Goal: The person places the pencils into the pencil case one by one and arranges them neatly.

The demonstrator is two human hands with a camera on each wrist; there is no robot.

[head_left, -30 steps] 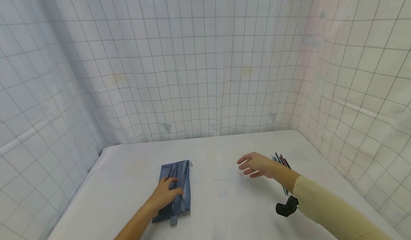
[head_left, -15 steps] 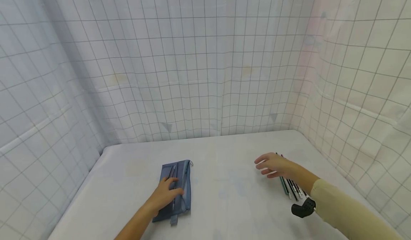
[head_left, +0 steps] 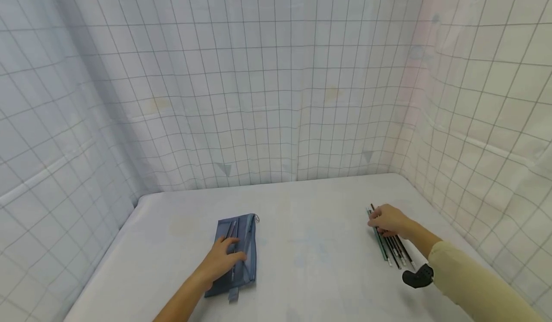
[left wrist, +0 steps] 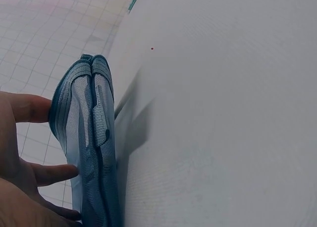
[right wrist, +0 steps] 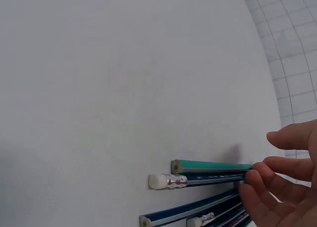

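Note:
On the left of the table, a blue mesh zip pencil case [head_left: 247, 231] lies flat with slim pencil-like items visible through or on its top. My left hand [head_left: 219, 263] rests on it, fingers spread; the left wrist view shows fingertips touching the case's side. At the right, my right hand [head_left: 390, 221] is over a row of pencils. In the right wrist view its fingertips touch the ends of a green pencil [right wrist: 213, 166] and a dark blue pencil [right wrist: 208, 179] with a white eraser, the thumb held apart. The pencils' far ends are hidden there by the fingers.
A white-covered table [head_left: 310, 264] spreads between the hands. White grid-patterned curtains [head_left: 276, 97] enclose its back and both sides. A black device [head_left: 418, 277] sits at the right wrist, near a pale yellow sleeve [head_left: 474, 283].
My right hand has moved right and come down from beside the pencils onto them, its fingers bending more. The left hand and the pencil case have stayed in place.

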